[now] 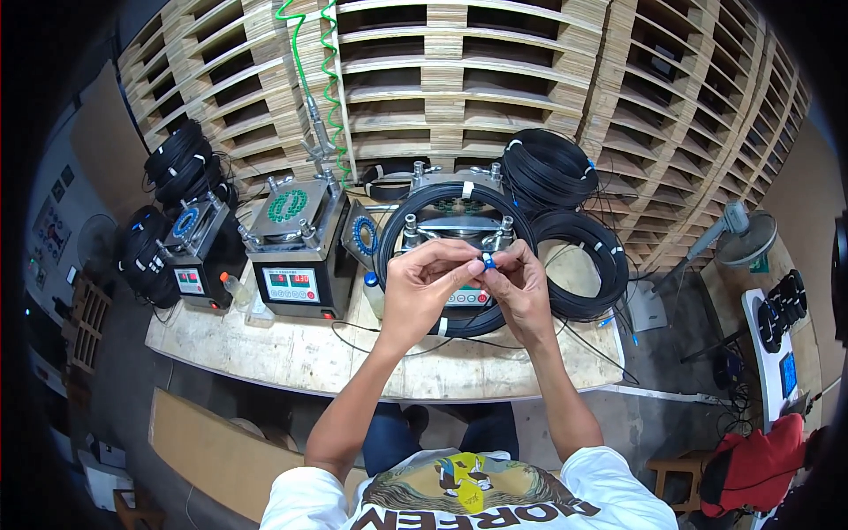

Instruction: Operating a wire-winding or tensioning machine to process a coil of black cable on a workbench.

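Left hand (420, 284) and right hand (523, 291), fingers of both pinching a small blue connector (489, 261), before a black cable coil (386, 231), boxy machine (296, 252) left of the coil, bench (265, 358) beneath it.

One wide fisheye view, taken from the person's head.
The left camera of the worn pair looks downward and forward, over the chest of the white shirt (468, 490), to the left hand (422, 283) and the right hand (523, 302), which are near and almost in the middle. Behind them lies the tabletop (283, 351), and farther away the wooden pallets (443, 71) fill the upper part (the straight edges there bend toward the dark rim). The view stands upright.
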A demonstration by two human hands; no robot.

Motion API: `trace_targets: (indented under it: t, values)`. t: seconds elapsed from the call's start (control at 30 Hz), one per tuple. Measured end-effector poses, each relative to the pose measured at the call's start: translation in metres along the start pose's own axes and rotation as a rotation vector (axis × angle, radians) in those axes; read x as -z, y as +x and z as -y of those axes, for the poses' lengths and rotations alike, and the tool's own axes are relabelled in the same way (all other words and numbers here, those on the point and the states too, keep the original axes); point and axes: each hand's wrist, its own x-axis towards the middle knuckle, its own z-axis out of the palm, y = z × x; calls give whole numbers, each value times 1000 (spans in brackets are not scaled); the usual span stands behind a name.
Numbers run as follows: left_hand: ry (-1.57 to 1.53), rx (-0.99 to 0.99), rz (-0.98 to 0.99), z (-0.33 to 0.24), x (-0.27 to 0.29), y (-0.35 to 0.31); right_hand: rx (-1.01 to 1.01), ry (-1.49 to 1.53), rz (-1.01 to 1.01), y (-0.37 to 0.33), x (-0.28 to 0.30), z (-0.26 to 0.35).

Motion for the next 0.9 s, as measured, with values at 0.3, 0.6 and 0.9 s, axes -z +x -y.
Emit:
trace_targets:
  t: [0.3, 0.6, 0.9]
  values:
    - [-20, 8, -66, 4, -1, 1, -25, -182, -93, -6, -3, -1]
    - [85, -164, -206, -2, 8, 4, -74, -203, -197, -16, 9, -10]
    - [491, -393, 69, 5, 0, 10, -96, -142, -172, -21, 9, -11]
